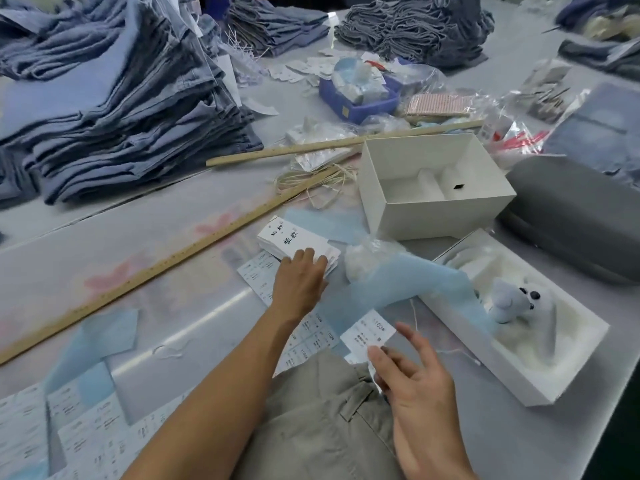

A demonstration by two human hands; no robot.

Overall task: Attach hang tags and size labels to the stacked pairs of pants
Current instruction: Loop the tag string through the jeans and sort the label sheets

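Observation:
A pair of khaki pants (318,427) lies at the near edge of the table. My right hand (419,386) hovers over its waistband and pinches a white size label (369,336) between thumb and finger. My left hand (299,282) reaches forward and rests its fingers on a stack of white hang tags (294,240) with black writing. Sheets of printed size labels (308,337) lie under my left forearm and at the near left (86,434). Tall stacks of blue-grey pants (114,105) fill the far left.
Two long wooden rulers (156,268) cross the table. An open white box (433,188) stands right of the tags. A box lid holding a plush toy (516,299) lies at the right, beside a grey case (571,216). A blue bin (360,95), bags and raffia strings (318,178) sit behind.

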